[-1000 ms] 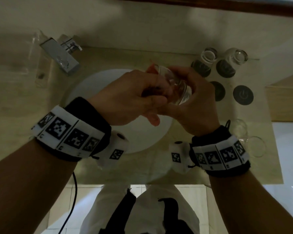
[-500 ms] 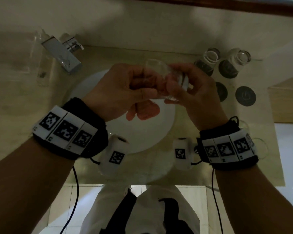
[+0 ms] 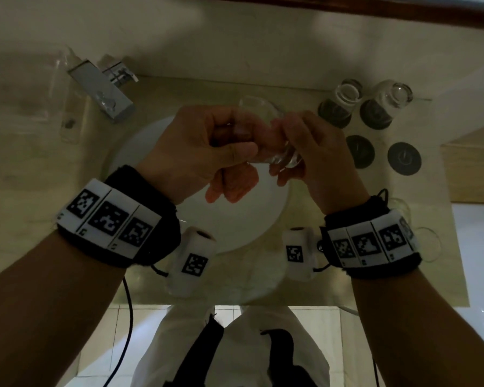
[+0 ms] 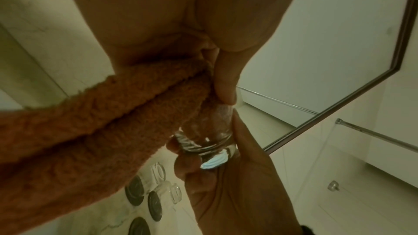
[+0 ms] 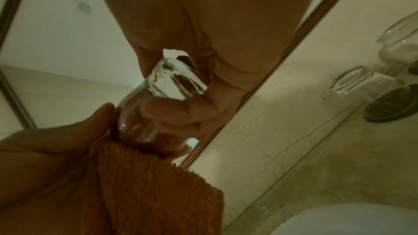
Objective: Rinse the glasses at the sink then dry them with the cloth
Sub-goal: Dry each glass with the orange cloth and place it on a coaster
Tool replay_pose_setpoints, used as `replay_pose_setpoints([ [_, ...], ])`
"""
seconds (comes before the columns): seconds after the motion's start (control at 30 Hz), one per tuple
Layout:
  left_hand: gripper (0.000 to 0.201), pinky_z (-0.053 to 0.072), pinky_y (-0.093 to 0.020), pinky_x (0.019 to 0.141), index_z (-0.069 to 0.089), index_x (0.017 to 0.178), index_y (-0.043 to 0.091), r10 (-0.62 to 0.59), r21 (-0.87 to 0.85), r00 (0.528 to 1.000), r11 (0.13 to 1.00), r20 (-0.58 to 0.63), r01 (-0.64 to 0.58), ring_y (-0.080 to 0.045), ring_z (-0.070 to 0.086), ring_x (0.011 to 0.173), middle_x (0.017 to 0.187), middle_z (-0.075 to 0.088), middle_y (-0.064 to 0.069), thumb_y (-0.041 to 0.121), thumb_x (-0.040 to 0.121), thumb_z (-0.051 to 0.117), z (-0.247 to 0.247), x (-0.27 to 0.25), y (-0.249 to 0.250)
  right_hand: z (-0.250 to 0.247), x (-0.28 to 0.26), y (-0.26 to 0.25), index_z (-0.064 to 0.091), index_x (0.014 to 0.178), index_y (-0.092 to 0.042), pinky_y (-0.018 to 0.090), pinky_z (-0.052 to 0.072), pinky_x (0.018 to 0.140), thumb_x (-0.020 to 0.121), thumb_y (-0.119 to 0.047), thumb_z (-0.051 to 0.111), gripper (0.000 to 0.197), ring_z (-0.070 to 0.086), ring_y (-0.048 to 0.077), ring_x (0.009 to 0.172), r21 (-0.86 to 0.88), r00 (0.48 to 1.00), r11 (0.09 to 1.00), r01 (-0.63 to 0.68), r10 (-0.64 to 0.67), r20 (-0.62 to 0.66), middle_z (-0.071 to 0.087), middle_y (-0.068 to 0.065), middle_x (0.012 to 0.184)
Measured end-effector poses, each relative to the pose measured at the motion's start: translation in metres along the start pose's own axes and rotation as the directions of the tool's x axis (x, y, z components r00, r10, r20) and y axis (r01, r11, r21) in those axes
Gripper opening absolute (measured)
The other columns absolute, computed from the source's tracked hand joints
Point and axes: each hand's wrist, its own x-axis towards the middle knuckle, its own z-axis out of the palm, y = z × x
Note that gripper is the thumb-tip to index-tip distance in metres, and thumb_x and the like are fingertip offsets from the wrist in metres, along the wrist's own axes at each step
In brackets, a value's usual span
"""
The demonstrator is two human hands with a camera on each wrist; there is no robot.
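Note:
A small clear glass is held over the white sink basin. My right hand grips it around its thick base, fingers curled. My left hand grips an orange terry cloth and pushes part of it into the glass's mouth. The rest of the cloth hangs below my left palm. Two more glasses stand on dark coasters at the back right.
A chrome tap sits at the back left of the counter. Two bare dark coasters lie right of the basin. Clear glasses stand by the right counter edge behind my right wrist. A framed mirror lines the wall.
Both hands have lifted the glass slightly up and away from me over the basin. The glass has turned in my grip while the cloth stays in its mouth.

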Motion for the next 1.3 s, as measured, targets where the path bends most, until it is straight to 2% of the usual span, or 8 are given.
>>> replay_pose_setpoints([
  [0.2,0.021,0.042,-0.054,0.033,0.071,0.105,0.008,-0.033,-0.061,0.999,0.998,0.042,0.035,-0.062,0.058,0.056,0.08,0.073,-0.024,0.021,0.089,0.065,-0.006,-0.002,0.003,-0.008,-0.007,0.005,0.057,0.113,-0.029,0.034,0.059,0.087,0.072,-0.011,0.084,0.052,0.066,0.007,0.106,-0.117,0.981,0.974,0.194,-0.192,0.028,0.061,-0.013,0.116],
  [0.4,0.014,0.036,-0.057,0.03,0.072,0.102,0.008,0.024,-0.019,1.0,1.0,-0.012,-0.024,-0.061,0.06,0.055,0.081,0.072,-0.03,0.006,0.093,0.062,0.001,-0.007,0.001,-0.002,-0.009,0.0,0.059,0.114,-0.018,0.037,0.061,0.073,0.088,-0.045,0.064,0.038,0.071,0.021,0.097,0.004,0.998,0.999,0.049,-0.048,-0.028,0.068,0.004,0.111],
  [0.53,0.017,0.033,-0.055,0.029,0.07,0.102,0.005,0.027,-0.048,1.0,0.998,-0.011,-0.028,-0.06,0.057,0.051,0.079,0.069,-0.035,0.009,0.087,0.065,0.005,-0.01,-0.001,-0.004,-0.009,-0.001,0.061,0.113,-0.004,0.038,0.059,0.057,0.103,-0.033,0.048,0.033,0.072,0.028,0.066,-0.025,0.999,0.999,-0.038,0.038,0.022,0.071,0.016,0.089],
  [0.8,0.021,0.034,-0.057,0.029,0.07,0.105,0.007,0.049,-0.134,0.998,0.99,0.028,-0.044,-0.061,0.057,0.052,0.08,0.066,-0.038,0.017,0.089,0.063,0.003,-0.012,-0.002,-0.01,-0.016,0.007,0.058,0.116,-0.021,0.037,0.058,0.091,0.074,-0.011,0.082,0.049,0.065,0.012,0.109,-0.103,0.971,0.966,0.237,-0.239,-0.004,0.062,-0.003,0.118],
  [0.93,0.019,0.034,-0.058,0.029,0.069,0.105,0.006,0.054,-0.106,0.998,0.993,0.01,-0.053,-0.06,0.057,0.052,0.076,0.067,-0.032,0.013,0.089,0.063,0.005,-0.013,-0.002,-0.005,-0.017,0.001,0.057,0.122,-0.008,0.038,0.062,0.067,0.091,-0.042,0.062,0.046,0.074,0.021,0.091,0.012,0.998,0.998,0.057,-0.057,-0.033,0.067,0.01,0.112],
  [1.03,0.02,0.033,-0.058,0.028,0.067,0.106,0.002,0.039,-0.105,0.999,0.994,0.016,-0.037,-0.06,0.056,0.051,0.074,0.072,-0.013,0.012,0.09,0.063,0.009,-0.015,-0.002,-0.005,-0.014,-0.002,0.063,0.109,-0.006,0.035,0.059,0.056,0.101,-0.035,0.048,0.034,0.074,0.025,0.071,-0.028,1.0,0.999,0.02,-0.02,-0.016,0.073,0.009,0.087],
  [1.13,0.021,0.035,-0.056,0.029,0.069,0.106,0.004,0.023,-0.101,0.999,0.995,0.022,-0.02,-0.061,0.055,0.051,0.079,0.069,-0.027,0.015,0.09,0.062,0.01,-0.014,-0.001,-0.007,-0.014,-0.001,0.063,0.111,-0.01,0.034,0.061,0.064,0.096,-0.023,0.061,0.02,0.073,0.015,0.085,-0.054,0.988,0.987,0.153,-0.153,-0.001,0.069,0.001,0.097],
  [1.3,0.01,0.029,-0.045,0.028,0.073,0.097,0.016,0.009,-0.111,0.999,0.994,0.031,-0.006,-0.063,0.05,0.051,0.075,0.072,-0.017,0.015,0.09,0.066,0.012,-0.015,0.001,-0.014,-0.017,0.004,0.058,0.117,-0.009,0.034,0.057,0.087,0.074,-0.005,0.083,0.05,0.067,0.016,0.107,-0.058,0.958,0.959,0.278,-0.272,0.093,0.064,0.007,0.119],
])
